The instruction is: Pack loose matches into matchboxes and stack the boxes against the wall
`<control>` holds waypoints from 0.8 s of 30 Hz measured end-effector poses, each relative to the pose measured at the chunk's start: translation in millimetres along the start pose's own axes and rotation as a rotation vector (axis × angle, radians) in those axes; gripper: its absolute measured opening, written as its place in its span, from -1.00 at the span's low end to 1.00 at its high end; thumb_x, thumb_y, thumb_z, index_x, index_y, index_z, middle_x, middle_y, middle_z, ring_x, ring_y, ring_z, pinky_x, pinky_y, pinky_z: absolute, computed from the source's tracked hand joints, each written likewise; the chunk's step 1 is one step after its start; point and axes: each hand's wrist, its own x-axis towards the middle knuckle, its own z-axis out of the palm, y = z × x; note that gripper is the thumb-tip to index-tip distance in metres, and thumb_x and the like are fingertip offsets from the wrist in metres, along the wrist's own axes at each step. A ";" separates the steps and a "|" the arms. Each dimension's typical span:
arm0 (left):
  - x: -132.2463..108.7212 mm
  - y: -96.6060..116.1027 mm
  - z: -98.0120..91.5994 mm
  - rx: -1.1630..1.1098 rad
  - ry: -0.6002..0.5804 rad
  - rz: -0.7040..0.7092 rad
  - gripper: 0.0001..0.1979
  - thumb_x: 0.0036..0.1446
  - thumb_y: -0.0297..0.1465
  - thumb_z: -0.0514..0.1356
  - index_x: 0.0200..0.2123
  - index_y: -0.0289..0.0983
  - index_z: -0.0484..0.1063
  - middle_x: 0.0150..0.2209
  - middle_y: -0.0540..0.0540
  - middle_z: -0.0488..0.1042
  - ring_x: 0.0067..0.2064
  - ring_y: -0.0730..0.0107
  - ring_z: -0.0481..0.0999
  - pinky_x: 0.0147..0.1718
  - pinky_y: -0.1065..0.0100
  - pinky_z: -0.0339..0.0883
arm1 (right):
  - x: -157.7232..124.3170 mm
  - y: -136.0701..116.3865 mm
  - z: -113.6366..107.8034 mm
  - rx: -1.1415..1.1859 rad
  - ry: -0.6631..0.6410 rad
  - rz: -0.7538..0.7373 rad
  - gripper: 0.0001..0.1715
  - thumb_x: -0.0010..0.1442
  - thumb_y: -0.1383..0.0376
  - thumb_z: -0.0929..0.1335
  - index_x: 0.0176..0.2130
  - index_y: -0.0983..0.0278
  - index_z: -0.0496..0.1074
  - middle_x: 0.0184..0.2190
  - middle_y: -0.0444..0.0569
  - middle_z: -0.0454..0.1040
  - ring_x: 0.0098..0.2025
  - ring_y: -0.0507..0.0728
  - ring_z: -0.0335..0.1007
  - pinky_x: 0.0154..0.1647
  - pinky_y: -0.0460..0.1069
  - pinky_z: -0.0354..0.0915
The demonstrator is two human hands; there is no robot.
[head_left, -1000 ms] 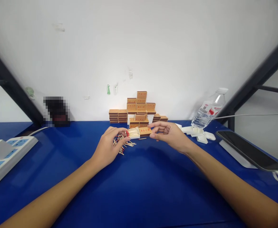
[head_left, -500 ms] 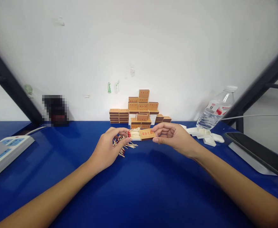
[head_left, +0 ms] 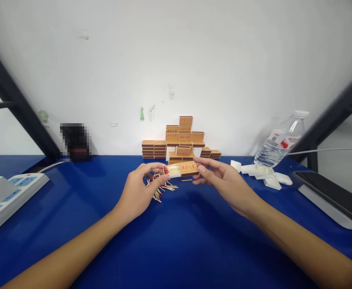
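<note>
Matchbox [head_left: 182, 168] is at frame centre, held just above the surface between both hands, tray slid partly out to the left with red match heads showing. Left hand [head_left: 139, 190] pinches the open tray end with thumb and fingers; right hand [head_left: 224, 180] has fingers extended, tips on the sleeve end, looser contact than a full grip. Judged handling: very light, thin cardboard, crushes easily if squeezed on the broad faces; best taken by the short ends or narrow side walls, kept level since the open tray will spill. Loose matches [head_left: 160, 188] lie scattered on the surface directly under and beside the left hand, one stray stick just right of the pile; small, light, prone to rolling. Behind, centre frame against the wall, a stack of matchboxes [head_left: 182, 140], uneven tiers, likely to topple if bumped. Right of centre: white trays [head_left: 260, 172] and a plastic bottle [head_left: 279, 142]; far right a dark tablet [head_left: 335, 196]. Lower left a power strip [head_left: 4, 192]. Surface [head_left: 176, 241] is glossy blue, smooth, probably slippery for cardboard. White wall [head_left: 194, 60] behind, dark diagonal frame bars at both sides.
</note>
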 end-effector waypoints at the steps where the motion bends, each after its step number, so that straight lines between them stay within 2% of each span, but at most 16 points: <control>1: -1.2 0.9 1.1 -0.008 0.003 -0.004 -0.78 0.24 -0.25 0.37 -0.07 -0.16 0.63 -0.17 -0.07 0.66 -0.29 0.34 0.56 -0.24 0.25 0.52 | -3.5 0.6 4.9 0.006 -0.031 -0.012 -0.35 0.30 -0.03 0.46 0.26 0.18 0.47 0.06 0.10 0.59 -0.07 0.21 0.59 0.07 0.26 0.57; 4: -5.2 4.9 4.1 -0.032 -0.021 -0.007 -0.80 0.22 -0.24 0.40 -0.11 -0.16 0.63 -0.18 -0.06 0.67 -0.28 0.32 0.59 -0.29 0.26 0.53 | -17.6 1.1 20.7 0.034 -0.167 -0.044 -0.34 0.40 -0.04 0.37 0.39 0.01 0.34 0.28 0.05 0.45 0.17 0.27 0.48 0.13 0.27 0.54; 7: -7.7 10.8 4.9 -0.084 -0.080 -0.023 -0.78 0.20 -0.26 0.42 -0.10 -0.16 0.61 -0.18 -0.04 0.69 -0.22 0.26 0.66 -0.24 0.24 0.56 | -30.3 -0.8 31.3 0.045 -0.291 0.000 -0.30 0.43 -0.02 0.34 0.46 -0.06 0.21 0.37 0.03 0.35 0.27 0.28 0.40 0.19 0.27 0.51; 12: -7.8 18.1 2.4 -0.142 -0.148 -0.032 -0.57 0.17 -0.27 0.46 0.10 -0.14 0.54 -0.16 -0.04 0.71 -0.08 0.14 0.70 -0.03 0.13 0.58 | -36.1 -5.9 31.5 0.033 -0.394 0.022 -0.23 0.44 0.01 0.34 0.51 -0.08 0.08 0.37 0.07 0.34 0.27 0.29 0.41 0.17 0.29 0.50; 16: -8.6 16.8 2.5 -0.148 -0.198 -0.001 -0.49 0.10 -0.24 0.51 0.11 -0.11 0.56 -0.20 -0.02 0.71 -0.13 0.15 0.71 0.00 0.10 0.56 | -36.7 -3.6 27.2 -0.022 -0.409 -0.026 -0.12 0.44 0.04 0.36 0.54 -0.12 -0.09 0.40 0.05 0.31 0.34 0.30 0.34 0.25 0.31 0.42; 19: -10.6 14.3 4.5 -0.150 -0.231 0.032 -0.45 0.06 -0.20 0.53 0.12 -0.10 0.56 -0.25 0.00 0.70 -0.19 0.19 0.69 -0.03 0.13 0.55 | -38.9 -0.6 26.1 -0.077 -0.427 -0.039 -0.08 0.44 0.06 0.37 0.55 -0.12 -0.12 0.43 0.03 0.28 0.30 0.27 0.39 0.33 0.31 0.35; 24: -13.1 12.6 6.1 -0.128 -0.254 0.072 -0.40 0.05 -0.15 0.53 0.15 -0.12 0.55 -0.27 -0.01 0.68 -0.26 0.24 0.66 -0.14 0.20 0.55 | -42.1 -1.2 26.7 -0.154 -0.438 -0.038 -0.06 0.42 0.04 0.38 0.56 -0.12 -0.14 0.30 0.04 0.44 0.12 0.29 0.51 0.12 0.29 0.51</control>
